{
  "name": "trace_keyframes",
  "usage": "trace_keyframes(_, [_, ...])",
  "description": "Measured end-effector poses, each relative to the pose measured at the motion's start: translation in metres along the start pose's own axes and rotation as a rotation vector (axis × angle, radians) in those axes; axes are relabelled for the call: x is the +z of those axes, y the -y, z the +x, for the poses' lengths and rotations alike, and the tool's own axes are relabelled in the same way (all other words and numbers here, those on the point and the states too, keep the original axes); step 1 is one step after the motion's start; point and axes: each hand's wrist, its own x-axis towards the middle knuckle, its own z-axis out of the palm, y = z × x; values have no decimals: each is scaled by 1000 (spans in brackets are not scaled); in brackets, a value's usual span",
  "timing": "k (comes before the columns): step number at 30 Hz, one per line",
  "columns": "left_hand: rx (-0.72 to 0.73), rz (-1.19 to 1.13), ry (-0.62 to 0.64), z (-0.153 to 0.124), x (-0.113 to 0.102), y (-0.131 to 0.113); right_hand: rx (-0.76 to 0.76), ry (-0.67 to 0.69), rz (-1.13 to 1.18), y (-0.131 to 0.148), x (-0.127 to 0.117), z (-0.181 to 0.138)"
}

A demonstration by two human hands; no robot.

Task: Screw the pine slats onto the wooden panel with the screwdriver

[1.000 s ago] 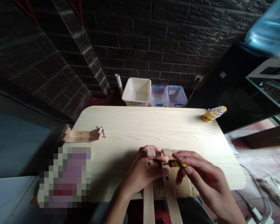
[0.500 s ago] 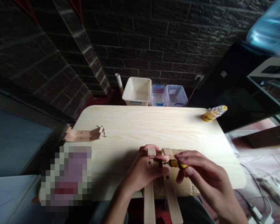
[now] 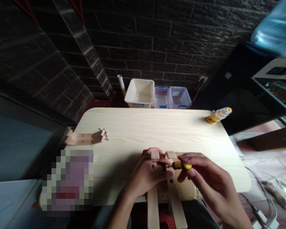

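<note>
My left hand (image 3: 146, 173) is closed around a wooden piece made of two long curved slats (image 3: 176, 198) joined by a crosspiece. Its thumb and forefinger press near a hole on the right slat. In my right hand (image 3: 209, 178) is a short yellow and black screwdriver (image 3: 181, 165), pinched at the handle by the fingertips. The tool lies nearly level, its tip meeting the right slat beside my left fingers. The screw under the tip is too small to make out. Beneath the slats lies a brown cardboard box (image 3: 189, 190) with tape on it.
At the table's left edge lie two curved wooden pieces (image 3: 84, 138) with several screws (image 3: 106, 134). A clear bottle-shaped container with a yellow base (image 3: 219, 115) stands at the far right corner. Beyond the table (image 3: 143, 124) are a cream bin (image 3: 140, 92) and two clear boxes (image 3: 180, 97).
My right fingers have shifted slightly on the screwdriver handle, showing more of its yellow end. The left hand and the wooden slats have stayed in place.
</note>
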Motion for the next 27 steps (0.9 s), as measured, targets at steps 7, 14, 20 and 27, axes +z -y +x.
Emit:
trace_keyframes(7, [1,-16,3,-1,-1,2,-38,11,-58,7,3,2])
trace_keyframes(14, [11,3,5,0,0,1,-31,30,-109,6,0,1])
trace_keyframes(20, [23,-12,-6,0,1,3,-44,7,-90,8,1,3])
trace_keyframes(27, [24,-30,-5,-1,1,3,-15,-6,-109,10,0,-1])
